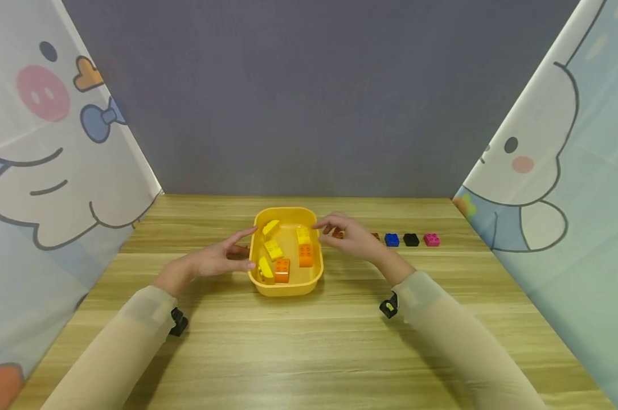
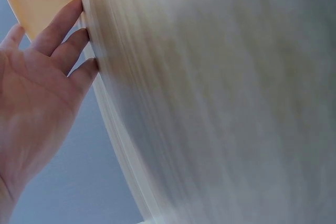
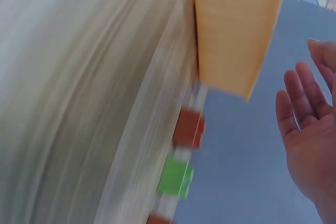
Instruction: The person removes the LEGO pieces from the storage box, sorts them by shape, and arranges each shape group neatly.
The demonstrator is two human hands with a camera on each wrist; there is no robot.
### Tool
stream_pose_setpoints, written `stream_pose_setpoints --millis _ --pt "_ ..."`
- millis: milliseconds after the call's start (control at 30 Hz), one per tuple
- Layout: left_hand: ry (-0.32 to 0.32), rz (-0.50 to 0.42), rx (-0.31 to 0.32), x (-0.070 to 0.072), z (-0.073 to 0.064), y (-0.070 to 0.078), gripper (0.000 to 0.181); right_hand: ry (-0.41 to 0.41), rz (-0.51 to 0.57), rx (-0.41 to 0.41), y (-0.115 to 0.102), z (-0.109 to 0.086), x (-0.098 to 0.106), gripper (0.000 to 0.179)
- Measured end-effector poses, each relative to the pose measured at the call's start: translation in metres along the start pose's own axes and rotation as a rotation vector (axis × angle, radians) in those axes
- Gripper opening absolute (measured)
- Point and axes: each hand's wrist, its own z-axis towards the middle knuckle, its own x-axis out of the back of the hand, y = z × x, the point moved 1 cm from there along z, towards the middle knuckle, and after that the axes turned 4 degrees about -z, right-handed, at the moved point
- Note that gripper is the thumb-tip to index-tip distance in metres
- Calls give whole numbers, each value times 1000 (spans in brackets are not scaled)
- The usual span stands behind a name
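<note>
A yellow plastic tub (image 1: 287,289) stands on the table, with several yellow and orange toy bricks inside. Among these are an orange brick (image 1: 282,270) near the front and a yellow brick (image 1: 273,249) left of the middle. My left hand (image 1: 217,257) is at the tub's left side, thumb and fingers spread along the wall. In the left wrist view its fingertips (image 2: 75,8) reach the table beside the tub. At the right rim is my right hand (image 1: 351,238), fingers loosely bent and holding nothing. The right wrist view shows this hand (image 3: 310,114) raised, palm visible.
Right of the tub runs a row of small bricks, partly behind my right hand: a blue brick (image 1: 392,240), a black brick (image 1: 411,240) and a pink brick (image 1: 432,240). A green brick (image 3: 176,177) shows in the right wrist view. A grey panel (image 1: 309,102) closes the back.
</note>
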Motion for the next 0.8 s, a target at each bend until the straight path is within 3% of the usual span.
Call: stream_pose_setpoints --millis 333,800 --pt "16 23 -5 0 1 3 104 -248 -66 61 -18 41 -38 35" --pt "21 37 0 -1 2 -1 103 -389 -124 61 -20 53 -54 29"
